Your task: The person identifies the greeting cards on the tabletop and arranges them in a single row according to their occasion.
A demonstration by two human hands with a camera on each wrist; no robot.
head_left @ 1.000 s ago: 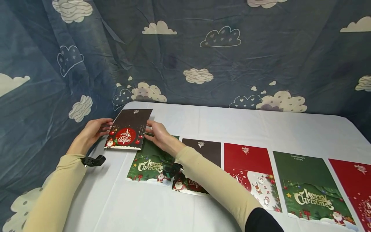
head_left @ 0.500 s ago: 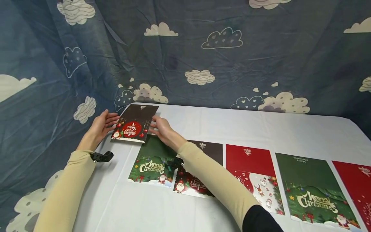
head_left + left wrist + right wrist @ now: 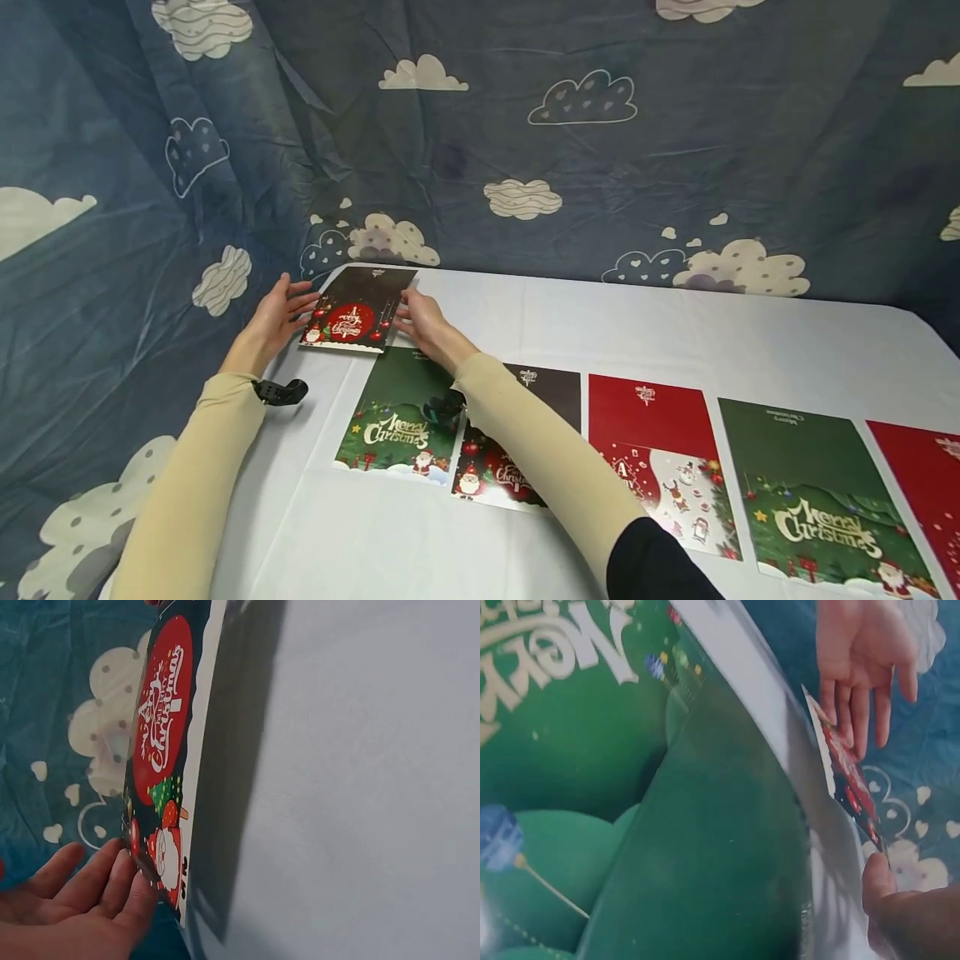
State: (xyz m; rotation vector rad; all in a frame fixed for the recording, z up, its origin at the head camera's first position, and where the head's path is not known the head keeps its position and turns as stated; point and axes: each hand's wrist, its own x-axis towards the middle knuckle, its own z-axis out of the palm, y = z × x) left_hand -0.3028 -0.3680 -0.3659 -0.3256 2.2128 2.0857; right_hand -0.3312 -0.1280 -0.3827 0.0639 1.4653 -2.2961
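Observation:
A dark brown Christmas card (image 3: 356, 308) with a red round print is held up over the far left of the white table. In the left wrist view its shadow shows on the cloth. My left hand (image 3: 276, 321) is at its left edge, straight fingers (image 3: 124, 885) touching the card and thumb apart. At the opposite edge my right hand (image 3: 431, 321) holds the card between thumb and fingers, its fingertips overlapping the rim. Just in front lies a green Merry Christmas card (image 3: 397, 408), large in the right wrist view.
To the right, a row of cards lies on the white table (image 3: 390, 533): a brown card (image 3: 551, 392) partly under my right forearm, a red card (image 3: 648, 417), a green card (image 3: 795, 442) and another red card (image 3: 911, 467). A cloud-print curtain (image 3: 450, 133) hangs behind and left.
Both hands have carried the brown card away from me and slightly right, toward the table's far left corner. More of the green card's top shows now.

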